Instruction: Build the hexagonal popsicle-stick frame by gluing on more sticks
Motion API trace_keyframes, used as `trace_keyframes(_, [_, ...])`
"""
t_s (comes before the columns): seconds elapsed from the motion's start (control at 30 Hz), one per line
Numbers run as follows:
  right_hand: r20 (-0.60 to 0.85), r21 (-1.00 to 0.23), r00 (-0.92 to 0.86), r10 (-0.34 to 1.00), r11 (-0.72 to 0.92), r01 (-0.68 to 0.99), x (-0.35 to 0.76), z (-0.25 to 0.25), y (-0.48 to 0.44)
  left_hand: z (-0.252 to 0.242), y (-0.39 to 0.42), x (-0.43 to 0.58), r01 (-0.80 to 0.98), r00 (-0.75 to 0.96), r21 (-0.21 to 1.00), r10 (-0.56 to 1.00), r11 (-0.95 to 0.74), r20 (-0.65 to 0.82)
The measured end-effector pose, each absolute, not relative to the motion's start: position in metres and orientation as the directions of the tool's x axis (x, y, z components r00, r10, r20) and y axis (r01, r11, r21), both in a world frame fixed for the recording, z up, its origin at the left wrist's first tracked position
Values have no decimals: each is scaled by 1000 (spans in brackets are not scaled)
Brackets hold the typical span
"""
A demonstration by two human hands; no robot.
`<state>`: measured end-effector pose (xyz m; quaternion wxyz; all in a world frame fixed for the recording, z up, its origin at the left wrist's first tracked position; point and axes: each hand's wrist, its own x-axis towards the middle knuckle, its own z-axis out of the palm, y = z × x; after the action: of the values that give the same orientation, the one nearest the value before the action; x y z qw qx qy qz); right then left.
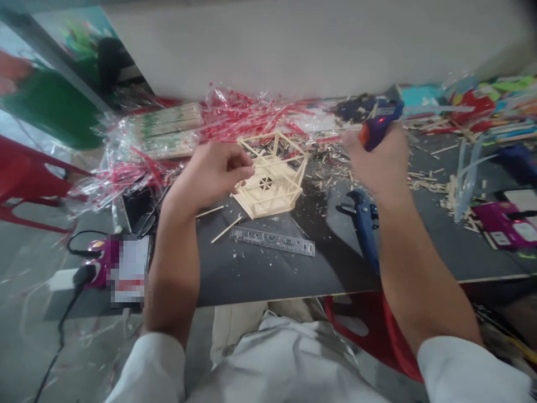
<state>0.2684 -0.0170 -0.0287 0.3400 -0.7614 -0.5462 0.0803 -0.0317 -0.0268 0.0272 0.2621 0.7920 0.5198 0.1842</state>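
A small six-sided frame of pale wooden sticks [268,210] stands on the dark table, with crossed sticks inside it and an open top rim. My left hand [213,176] is at its upper left side, thumb and fingertips pinched together over the rim; whatever lies between them is hidden. My right hand [384,159] is wrapped round a dark blue hot glue gun [377,126] with an orange trigger and a lit red light. The gun is to the right of the frame, apart from it. A clear plastic ruler [272,240] and loose sticks [226,229] lie in front.
Blue-handled cutters [364,229] lie below my right wrist. Bundled sticks [168,129], red-striped plastic wrappers [251,115] and wood scraps fill the back. Purple power sockets [505,226] sit right, another [100,260] left with cables. Another person's hand [14,70] shows far left.
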Motion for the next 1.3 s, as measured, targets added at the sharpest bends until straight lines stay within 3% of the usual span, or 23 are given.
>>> trace_keyframes(0.17, [329, -631, 278, 902, -9, 776, 222, -39, -24, 25, -19, -31, 701, 436, 600, 897, -386, 68])
trace_keyframes(0.37, [280, -469, 167, 945, -17, 883, 223, -64, -34, 18, -10, -34, 771, 461, 437, 879, -463, 118])
trace_keyframes(0.57, [249, -502, 171, 953, -24, 864, 229, -68, -37, 14, -4, -35, 754, 510, 424, 854, -502, 103])
trace_keyframes(0.73, [321, -525, 150, 935, 44, 850, 231, -80, -32, 17, -5, -31, 749, 516, 421, 849, -512, 114])
trace_keyframes(0.97, [607, -570, 170, 776, 276, 774, 237, -112, -15, 17, -6, -32, 746, 539, 386, 833, -543, 129])
trace_keyframes(1.3, [660, -530, 158, 734, 306, 790, 237, -113, -14, 18, -8, -33, 775, 532, 336, 840, -535, 110])
